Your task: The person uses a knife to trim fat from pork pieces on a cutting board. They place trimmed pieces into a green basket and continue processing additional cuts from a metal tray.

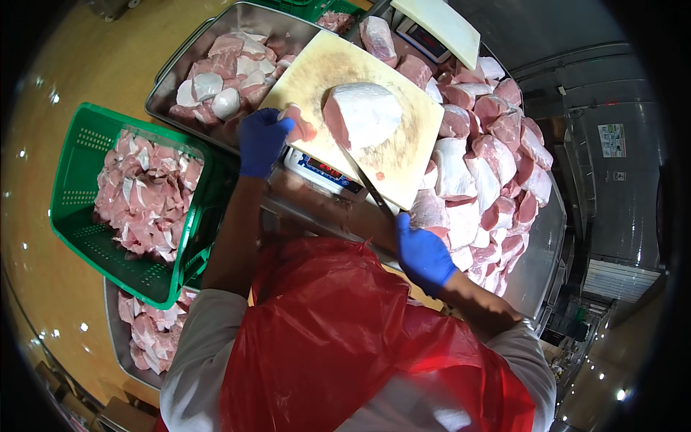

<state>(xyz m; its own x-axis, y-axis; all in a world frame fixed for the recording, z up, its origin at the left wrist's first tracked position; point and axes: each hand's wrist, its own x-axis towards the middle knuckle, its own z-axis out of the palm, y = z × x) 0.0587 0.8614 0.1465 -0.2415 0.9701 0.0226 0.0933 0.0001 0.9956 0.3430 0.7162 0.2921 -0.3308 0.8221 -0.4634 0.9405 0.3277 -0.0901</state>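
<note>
— What have you got in each hand?

— My left hand [263, 140], in a blue glove, is pinched shut on a small pink cut piece of raw meat [299, 126] at the left edge of the pale wooden cutting board [403, 155]. My right hand [423, 253], gloved the same, is wrapped tight round the handle of a long dark-bladed knife [366, 180], whose blade runs up across the board toward the big white-fatted slab of meat [363, 114] lying in the middle.

— What's around you?

— A green perforated plastic crate [72, 191] of cut pieces at my left, a steel tray [169, 86] of chunks behind it, and a heap of large raw cuts [489, 155] piled to the right of the board.

— What worries you?

— I'd say slippery gloves. Fat on the handle could let the knife twist, and the blade's tip points roughly toward my left fingers. The board also seems to sit on a weighing scale [324, 171], so hard pressure near an edge might tip it.
</note>
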